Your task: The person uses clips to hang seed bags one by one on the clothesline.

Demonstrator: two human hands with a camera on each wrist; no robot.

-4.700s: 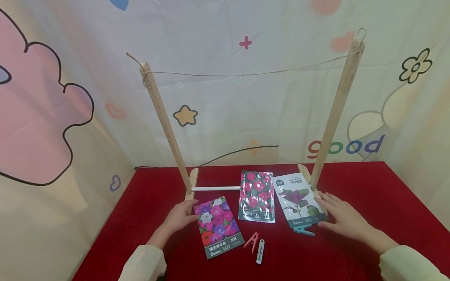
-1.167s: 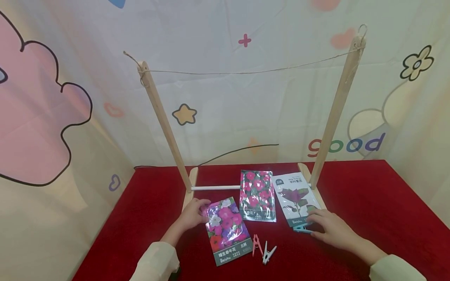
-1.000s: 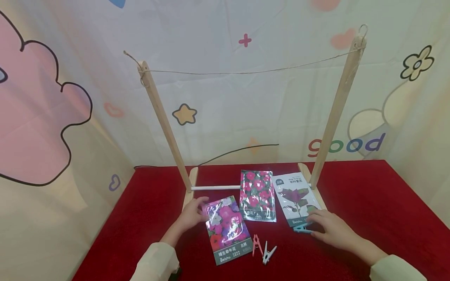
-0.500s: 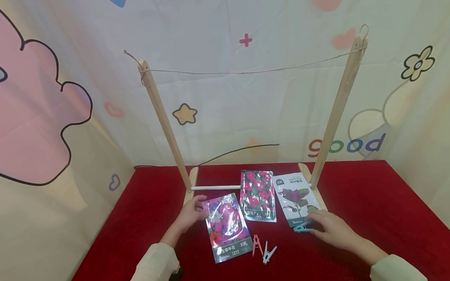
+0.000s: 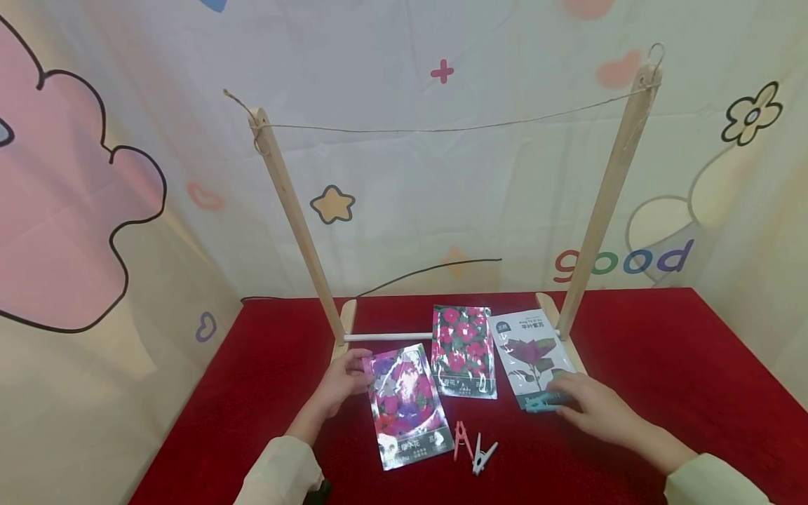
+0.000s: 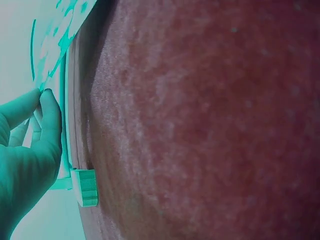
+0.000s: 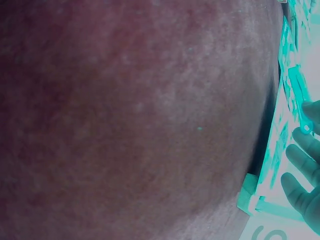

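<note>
My left hand (image 5: pixel 341 382) pinches the upper left edge of a seed packet with pink and purple flowers (image 5: pixel 407 400). That packet is tilted up and catches glare; in the left wrist view thumb and fingertips meet on its edge (image 6: pixel 57 45). My right hand (image 5: pixel 596 407) pinches one end of a blue clothespin (image 5: pixel 541 402), which lies over the bottom strip of a white seed packet with a purple leafy plant (image 5: pixel 530 354). The right wrist view shows the clothespin (image 7: pixel 301 92) between thumb and finger. Between them lies a pink-flowered packet (image 5: pixel 463 351).
A pink clothespin (image 5: pixel 462 440) and a white clothespin (image 5: pixel 483 454) lie on the red cloth (image 5: pixel 656 365) in front. Behind stands a wooden frame with a left post (image 5: pixel 293 217) and right post (image 5: pixel 609 200), a string (image 5: pixel 435 131) tied between them and a white rod (image 5: pixel 388 337) below.
My left hand has shifted right with its packet and tipped it up. My right hand has moved from the white packet's edge to the blue clothespin and raised it slightly. The white clothespin has turned.
</note>
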